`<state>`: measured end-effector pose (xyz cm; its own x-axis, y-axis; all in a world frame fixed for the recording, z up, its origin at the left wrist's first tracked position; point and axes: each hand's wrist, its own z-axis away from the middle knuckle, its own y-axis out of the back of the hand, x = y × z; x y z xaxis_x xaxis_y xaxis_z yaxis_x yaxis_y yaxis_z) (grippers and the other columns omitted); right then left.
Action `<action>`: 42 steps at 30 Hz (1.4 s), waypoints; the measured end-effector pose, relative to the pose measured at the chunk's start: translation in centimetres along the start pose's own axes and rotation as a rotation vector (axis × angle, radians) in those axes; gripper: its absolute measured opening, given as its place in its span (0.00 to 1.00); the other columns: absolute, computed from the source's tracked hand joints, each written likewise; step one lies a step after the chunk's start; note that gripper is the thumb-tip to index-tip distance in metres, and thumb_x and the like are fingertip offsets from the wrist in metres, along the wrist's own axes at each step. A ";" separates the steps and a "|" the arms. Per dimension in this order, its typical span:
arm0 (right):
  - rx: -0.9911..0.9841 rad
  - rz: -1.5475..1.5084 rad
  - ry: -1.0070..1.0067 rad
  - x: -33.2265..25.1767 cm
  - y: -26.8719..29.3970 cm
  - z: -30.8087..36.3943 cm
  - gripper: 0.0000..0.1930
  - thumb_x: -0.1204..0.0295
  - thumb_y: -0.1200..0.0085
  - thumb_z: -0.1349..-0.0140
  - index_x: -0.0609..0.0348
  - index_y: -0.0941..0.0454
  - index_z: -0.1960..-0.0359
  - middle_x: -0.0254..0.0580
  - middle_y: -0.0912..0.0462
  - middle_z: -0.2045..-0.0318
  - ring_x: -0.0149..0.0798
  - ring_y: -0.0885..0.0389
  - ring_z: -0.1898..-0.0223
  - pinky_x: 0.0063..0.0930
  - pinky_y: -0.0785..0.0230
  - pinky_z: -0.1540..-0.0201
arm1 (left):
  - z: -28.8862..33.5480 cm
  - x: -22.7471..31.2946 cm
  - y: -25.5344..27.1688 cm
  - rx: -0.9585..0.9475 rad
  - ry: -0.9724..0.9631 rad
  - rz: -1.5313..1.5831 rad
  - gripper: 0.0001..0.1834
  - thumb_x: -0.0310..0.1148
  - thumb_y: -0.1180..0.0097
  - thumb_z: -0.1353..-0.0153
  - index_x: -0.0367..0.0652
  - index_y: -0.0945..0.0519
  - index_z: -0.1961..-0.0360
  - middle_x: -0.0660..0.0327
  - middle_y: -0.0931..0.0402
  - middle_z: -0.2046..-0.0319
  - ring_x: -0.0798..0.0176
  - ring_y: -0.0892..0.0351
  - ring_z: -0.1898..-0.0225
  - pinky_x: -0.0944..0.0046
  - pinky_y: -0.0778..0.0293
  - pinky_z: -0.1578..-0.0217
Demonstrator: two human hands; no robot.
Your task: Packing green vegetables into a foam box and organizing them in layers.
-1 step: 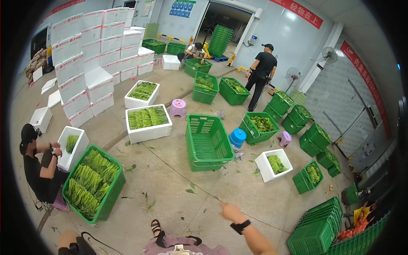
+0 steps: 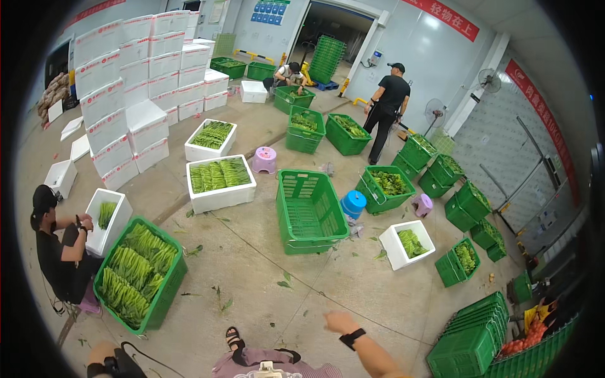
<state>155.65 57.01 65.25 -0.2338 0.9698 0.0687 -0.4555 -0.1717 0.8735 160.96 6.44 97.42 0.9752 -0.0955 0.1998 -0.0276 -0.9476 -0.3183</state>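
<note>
My right hand [image 2: 341, 322], with a black band at the wrist, is held over the bare concrete floor at the lower middle. Its fingers point left and look partly bent, too blurred to read; no object shows in it. At the lower left edge a skin-toned shape beside a black item and a cable may be part of my left arm; its fingers are hidden. Ahead stands an open green crate [image 2: 313, 247] with nothing in it. To its right a white foam box [image 2: 394, 252] holds leafy greens. A green crate [image 2: 165, 301] full of bundled greens stands left.
A seated person [image 2: 57, 252] works at a foam box [image 2: 126, 211] on the left. Others are farther back, one standing [image 2: 394, 97]. White boxes [image 2: 104, 104] rise in tall stacks. Nested green crates [image 2: 463, 346] stand lower right. A blue stool [image 2: 353, 203] and pink stools [image 2: 264, 160] dot the floor.
My right hand has dropped slightly toward me, its fingers tilting lower. The seated person's hands have shifted a little at the foam box. The crates stay in place.
</note>
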 end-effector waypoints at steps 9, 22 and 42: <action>-0.312 -0.609 -0.182 -1.1 -19.2 -2.7 0.31 0.53 0.42 0.51 0.63 0.26 0.50 0.55 0.21 0.56 0.50 0.23 0.53 0.36 0.32 0.49 | 2.1 -20.2 0.0 0.413 0.592 -0.226 0.31 0.48 0.54 0.39 0.36 0.37 0.42 0.52 0.32 0.48 0.55 0.33 0.46 0.57 0.37 0.46; -0.395 -0.665 -0.225 9.4 -21.2 -21.6 0.26 0.53 0.48 0.49 0.62 0.21 0.57 0.58 0.21 0.56 0.53 0.24 0.51 0.40 0.35 0.46 | 20.0 -53.5 -3.2 -1.667 0.772 -0.678 0.38 0.43 0.38 0.52 0.42 0.37 0.41 0.47 0.31 0.47 0.45 0.31 0.47 0.50 0.36 0.46; -0.144 -0.665 0.090 16.9 13.9 -70.5 0.21 0.61 0.44 0.47 0.60 0.24 0.54 0.55 0.18 0.67 0.53 0.19 0.63 0.40 0.28 0.58 | 33.0 -62.2 22.1 -0.246 2.522 -1.041 0.27 0.48 0.42 0.51 0.31 0.21 0.63 0.41 0.23 0.60 0.45 0.24 0.56 0.53 0.30 0.56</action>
<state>84.81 58.80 44.63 0.0678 0.8602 -0.5055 -0.6353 0.4279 0.6429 106.94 1.47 47.35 -0.9386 0.2876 0.1907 -0.1843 -0.8849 0.4278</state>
